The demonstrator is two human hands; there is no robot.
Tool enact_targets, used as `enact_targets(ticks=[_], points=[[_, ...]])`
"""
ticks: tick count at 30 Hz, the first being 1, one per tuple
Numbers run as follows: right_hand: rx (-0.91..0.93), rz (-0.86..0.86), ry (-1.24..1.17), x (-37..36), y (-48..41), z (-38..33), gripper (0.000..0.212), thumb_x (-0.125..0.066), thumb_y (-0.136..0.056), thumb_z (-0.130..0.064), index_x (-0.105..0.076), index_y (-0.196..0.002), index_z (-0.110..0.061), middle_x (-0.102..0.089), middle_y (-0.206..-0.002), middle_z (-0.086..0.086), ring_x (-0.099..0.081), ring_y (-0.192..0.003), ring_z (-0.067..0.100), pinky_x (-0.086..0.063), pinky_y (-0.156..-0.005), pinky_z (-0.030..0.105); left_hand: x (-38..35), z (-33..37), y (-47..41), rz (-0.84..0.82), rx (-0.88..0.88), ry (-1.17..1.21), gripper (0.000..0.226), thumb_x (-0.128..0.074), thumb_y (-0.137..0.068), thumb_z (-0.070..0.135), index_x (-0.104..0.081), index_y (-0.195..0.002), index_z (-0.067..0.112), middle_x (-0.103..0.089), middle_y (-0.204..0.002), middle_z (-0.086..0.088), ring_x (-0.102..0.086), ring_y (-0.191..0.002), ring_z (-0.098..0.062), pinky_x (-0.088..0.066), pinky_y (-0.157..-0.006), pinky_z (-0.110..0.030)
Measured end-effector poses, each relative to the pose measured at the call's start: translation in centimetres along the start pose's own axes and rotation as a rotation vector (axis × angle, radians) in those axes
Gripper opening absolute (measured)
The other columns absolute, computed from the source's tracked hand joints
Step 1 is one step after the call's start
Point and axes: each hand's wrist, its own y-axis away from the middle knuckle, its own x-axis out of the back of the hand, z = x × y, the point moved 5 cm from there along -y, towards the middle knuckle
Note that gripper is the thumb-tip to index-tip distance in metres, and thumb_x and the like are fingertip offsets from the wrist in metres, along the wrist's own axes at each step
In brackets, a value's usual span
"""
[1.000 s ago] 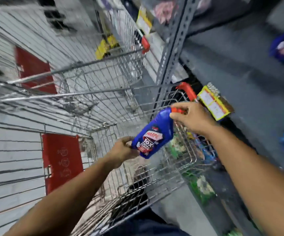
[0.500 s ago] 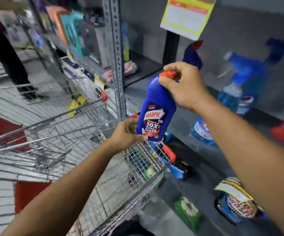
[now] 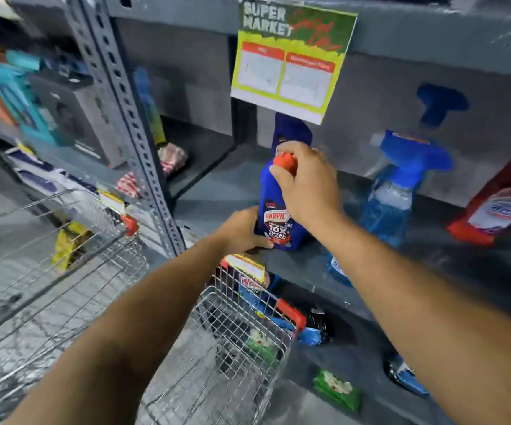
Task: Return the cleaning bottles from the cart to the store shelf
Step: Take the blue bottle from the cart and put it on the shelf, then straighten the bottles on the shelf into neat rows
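Note:
A blue Harpic bottle (image 3: 274, 210) with a red cap stands upright on the grey store shelf (image 3: 217, 191), near its front edge. My right hand (image 3: 308, 182) grips it around the cap and neck. My left hand (image 3: 242, 230) holds its lower left side at the base. Behind it stands another blue bottle (image 3: 291, 131), partly hidden by a hanging sign. The wire cart (image 3: 242, 338) sits below and in front of the shelf; its inside is mostly hidden by my arms.
A blue spray bottle (image 3: 395, 191) and a red bottle (image 3: 499, 200) stand to the right on the same shelf. A supermarket price sign (image 3: 291, 59) hangs from the shelf above. A perforated steel upright (image 3: 125, 118) stands left. Packets lie on the lower shelf. A second cart (image 3: 49, 240) sits left.
Both hands carried the blue Harpic bottle up from over the cart, turned it upright and brought it onto the shelf. My view swung up from the cart toward the shelf.

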Motion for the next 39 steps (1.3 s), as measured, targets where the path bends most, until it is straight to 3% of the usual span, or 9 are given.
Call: enact_targets(ticks=[9, 15, 19, 27, 30, 32, 35, 37, 39], points=[[-0.308, 0.007, -0.132, -3.3, 5.4, 7.1, 0.084, -0.061, -0.086, -0.023, -0.007, -0.148, -0.006, -0.025, -0.156, 0.013, -0.028, -0.142, 0.024, -0.021, -0.113, 0.028, -0.9, -1.1, 0.2, 0.04, -0.143, 0.32, 0.055, -0.056, -0.073, 0.007, -0.049, -0.127, 0.018, -0.063, -0.127, -0.004, -0.06, -0.115, -0.014, -0.049, -0.096, -0.026], [-0.468, -0.157, 0.013, -7.9, 8.2, 10.9, 0.048, -0.057, -0.087, -0.019, -0.038, -0.132, -0.016, -0.064, -0.122, 0.012, -0.059, -0.11, 0.037, -0.045, -0.083, 0.036, -0.9, -1.0, 2.4, 0.102, -0.189, 0.211, 0.066, -0.033, -0.072, 0.005, -0.045, -0.134, 0.026, -0.065, -0.126, -0.002, -0.06, -0.115, -0.018, -0.051, -0.096, -0.032], [-0.393, -0.158, 0.062, -9.8, 6.8, 9.8, 0.028, -0.057, -0.087, -0.028, -0.047, -0.112, -0.019, -0.069, -0.107, 0.012, -0.064, -0.097, 0.038, -0.051, -0.075, 0.038, 0.8, -3.0, 2.5, 0.079, -0.134, 0.303, 0.07, -0.03, -0.069, -0.007, -0.051, -0.13, 0.021, -0.064, -0.127, -0.004, -0.057, -0.121, -0.019, -0.048, -0.102, -0.046], [-0.336, -0.105, 0.153, -11.9, 6.3, 9.8, 0.031, -0.053, -0.089, -0.04, -0.046, -0.116, -0.025, -0.067, -0.103, 0.006, -0.064, -0.091, 0.03, -0.05, -0.064, 0.036, 1.2, -4.9, 2.3, 0.068, -0.035, 0.388, 0.075, -0.032, -0.069, -0.008, -0.044, -0.134, 0.029, -0.06, -0.133, 0.003, -0.051, -0.128, -0.015, -0.044, -0.107, -0.047], [-0.331, -0.17, 0.102, -11.7, 6.4, 9.2, 0.038, -0.054, -0.089, -0.035, -0.042, -0.124, -0.025, -0.063, -0.116, 0.007, -0.061, -0.104, 0.03, -0.048, -0.072, 0.036, 1.2, -4.7, 2.5, 0.064, -0.045, 0.453, 0.074, -0.032, -0.071, -0.011, -0.045, -0.135, 0.023, -0.059, -0.135, 0.0, -0.05, -0.129, -0.013, -0.042, -0.109, -0.041], [-0.312, -0.189, 0.032, -10.4, 7.6, 8.8, 0.054, -0.054, -0.09, -0.031, -0.033, -0.138, -0.021, -0.053, -0.134, 0.009, -0.052, -0.121, 0.028, -0.047, -0.093, 0.04, 1.7, -4.9, 3.3, 0.217, 0.052, 0.451, 0.065, -0.037, -0.076, -0.009, -0.045, -0.135, 0.016, -0.056, -0.137, -0.005, -0.051, -0.127, -0.014, -0.04, -0.107, -0.03], [-0.15, -0.068, -0.045, -6.3, 11.8, 8.9, 0.041, -0.057, -0.088, -0.021, -0.05, -0.129, -0.018, -0.061, -0.121, 0.001, -0.056, -0.112, 0.012, -0.047, -0.096, 0.032, 2.3, -3.7, 7.7, 0.724, 0.131, 0.263, 0.052, -0.044, -0.074, -0.001, -0.056, -0.121, 0.018, -0.063, -0.109, 0.004, -0.059, -0.089, 0.003, -0.037, -0.078, -0.005], [-0.128, 0.116, -0.072, -2.3, 15.4, 10.6, 0.026, -0.056, -0.083, -0.01, -0.062, -0.103, -0.025, -0.064, -0.099, -0.006, -0.059, -0.094, 0.004, -0.048, -0.083, 0.023, -0.3, -0.3, 9.6, 0.646, 0.029, 0.351, 0.054, -0.045, -0.073, -0.001, -0.057, -0.114, 0.032, -0.064, -0.105, 0.011, -0.057, -0.07, 0.002, -0.042, -0.069, -0.008], [-0.239, 0.322, -0.06, 1.3, 17.4, 13.6, 0.039, -0.051, -0.076, 0.003, -0.058, -0.1, -0.027, -0.059, -0.101, 0.0, -0.057, -0.094, 0.01, -0.044, -0.084, 0.015, -4.5, 3.4, 9.3, 0.36, -0.031, 0.498, 0.065, -0.048, -0.076, -0.01, -0.052, -0.122, 0.036, -0.062, -0.123, 0.004, -0.061, -0.098, -0.007, -0.051, -0.085, -0.022]])
